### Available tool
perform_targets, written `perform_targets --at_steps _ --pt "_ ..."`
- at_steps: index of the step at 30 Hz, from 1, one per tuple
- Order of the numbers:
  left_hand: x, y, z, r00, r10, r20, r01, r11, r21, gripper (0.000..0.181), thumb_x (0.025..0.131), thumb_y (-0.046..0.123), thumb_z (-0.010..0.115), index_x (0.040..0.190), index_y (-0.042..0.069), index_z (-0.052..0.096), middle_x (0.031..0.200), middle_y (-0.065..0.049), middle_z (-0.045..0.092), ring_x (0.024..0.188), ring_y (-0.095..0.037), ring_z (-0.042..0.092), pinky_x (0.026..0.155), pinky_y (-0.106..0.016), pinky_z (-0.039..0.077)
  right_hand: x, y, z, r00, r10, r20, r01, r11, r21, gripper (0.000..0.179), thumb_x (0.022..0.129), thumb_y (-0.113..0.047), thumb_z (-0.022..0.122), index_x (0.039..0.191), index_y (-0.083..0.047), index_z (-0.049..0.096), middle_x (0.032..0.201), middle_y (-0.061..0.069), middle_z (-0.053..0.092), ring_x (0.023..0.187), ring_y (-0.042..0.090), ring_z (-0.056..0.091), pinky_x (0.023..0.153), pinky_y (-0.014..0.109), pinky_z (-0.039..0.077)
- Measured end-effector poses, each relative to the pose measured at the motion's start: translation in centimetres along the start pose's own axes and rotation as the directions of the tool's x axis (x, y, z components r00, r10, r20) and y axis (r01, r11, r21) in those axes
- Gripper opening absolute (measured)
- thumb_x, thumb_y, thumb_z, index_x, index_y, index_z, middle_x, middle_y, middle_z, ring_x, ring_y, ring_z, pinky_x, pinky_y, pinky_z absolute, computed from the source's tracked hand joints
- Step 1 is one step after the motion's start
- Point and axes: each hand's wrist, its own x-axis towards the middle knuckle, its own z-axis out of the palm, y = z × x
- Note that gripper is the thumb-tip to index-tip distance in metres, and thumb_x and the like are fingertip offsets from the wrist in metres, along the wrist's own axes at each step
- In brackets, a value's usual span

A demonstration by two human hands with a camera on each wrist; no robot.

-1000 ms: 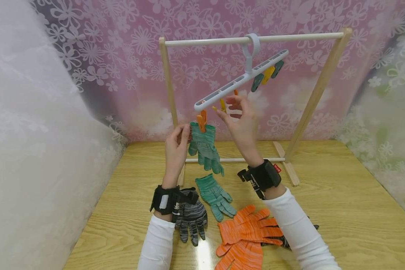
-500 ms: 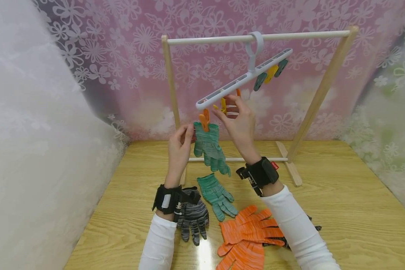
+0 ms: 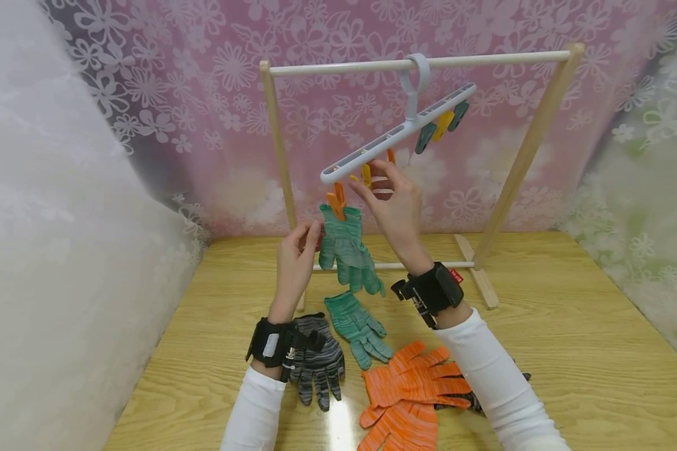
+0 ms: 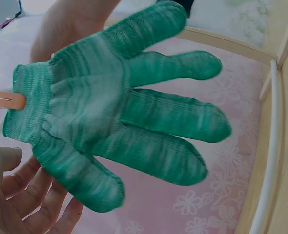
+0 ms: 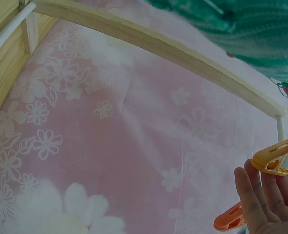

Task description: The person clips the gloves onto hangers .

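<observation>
A green striped glove (image 3: 343, 241) hangs by its cuff from an orange clothespin (image 3: 335, 203) at the near end of a white hanger (image 3: 367, 150). My left hand (image 3: 296, 257) is beside the cuff; in the left wrist view its loosely bent fingers (image 4: 29, 195) lie behind the glove's thumb, gripping nothing. Higher up, my right hand (image 3: 399, 210) pinches a yellow clothespin (image 5: 270, 157) on the hanger between thumb and fingers. Another orange clothespin (image 5: 229, 218) hangs just past those fingers. A second green glove (image 3: 358, 329) lies on the table below.
The hanger hooks over the white bar (image 3: 344, 67) of a wooden rack (image 3: 533, 150). Grey and yellow clothespins (image 3: 442, 125) hang at its far end. On the table (image 3: 570, 326) lie a grey-black glove (image 3: 318, 363) and orange gloves (image 3: 406, 388), with a dark glove partly under them.
My left hand has slid slightly down from the cuff. The fingers of my right hand have come in closer around the yellow clothespin. The hanging glove has turned a little.
</observation>
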Motion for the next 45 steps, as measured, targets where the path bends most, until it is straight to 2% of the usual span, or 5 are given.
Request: perform_targets --at_steps 5,13,31,38,45 --pt "-0.5 -0.5 -0.1 1.000 0.000 0.010 -0.001 0.998 0.065 0.031 0.109 0.024 0.051 0.114 0.002 0.072 0.088 -0.016 0.066 0.085 -0.029 0.069 0.068 -0.034 0.050 -0.1 -0.1 0.0 1.000 -0.008 0.003 0.008 1.000 -0.001 0.042 0.087 -0.020 0.083 0.122 -0.001 0.070 0.113 0.014 0.074 0.088 0.026 0.074 0.077 0.039 0.062" --pt "-0.6 -1.0 -0.1 0.998 -0.056 0.016 0.055 0.997 0.057 0.045 0.112 0.031 0.041 0.120 0.000 0.072 0.099 -0.019 0.072 0.089 -0.032 0.070 0.081 -0.051 0.059 -0.1 -0.4 -0.2 1.000 0.004 0.011 -0.005 0.998 0.055 0.039 0.088 -0.017 0.081 0.122 0.000 0.071 0.111 0.016 0.074 0.089 0.029 0.074 0.079 0.040 0.062" --pt "-1.7 -2.8 -1.4 0.991 -0.104 0.088 0.098 0.993 0.073 0.047 0.112 0.033 0.038 0.113 0.001 0.073 0.094 -0.017 0.072 0.083 -0.037 0.071 0.080 -0.048 0.060 -0.1 -1.3 -1.4 0.999 0.004 0.049 -0.008 0.997 0.081 0.037 0.093 -0.014 0.076 0.126 -0.001 0.069 0.110 0.016 0.073 0.092 0.028 0.073 0.080 0.036 0.061" --pt "-2.5 -3.5 -2.3 0.986 -0.085 0.145 0.056 0.980 0.193 0.025 0.108 0.006 0.048 0.117 0.000 0.070 0.095 -0.016 0.074 0.080 -0.030 0.073 0.075 -0.044 0.061 -0.1 -1.6 -1.6 0.999 0.001 0.050 -0.005 0.996 0.088 0.036 0.093 -0.013 0.075 0.126 0.001 0.069 0.110 0.017 0.073 0.090 0.027 0.073 0.078 0.029 0.061" --pt "-3.9 -4.2 -3.4 0.973 -0.119 0.197 0.031 0.917 0.397 0.018 0.103 0.005 0.059 0.117 0.004 0.070 0.100 -0.013 0.075 0.080 -0.026 0.074 0.069 -0.043 0.059 -0.3 -1.5 -1.8 0.999 -0.007 0.049 0.003 0.996 0.094 0.036 0.094 -0.013 0.075 0.126 0.001 0.068 0.110 0.017 0.073 0.090 0.027 0.073 0.077 0.017 0.057"
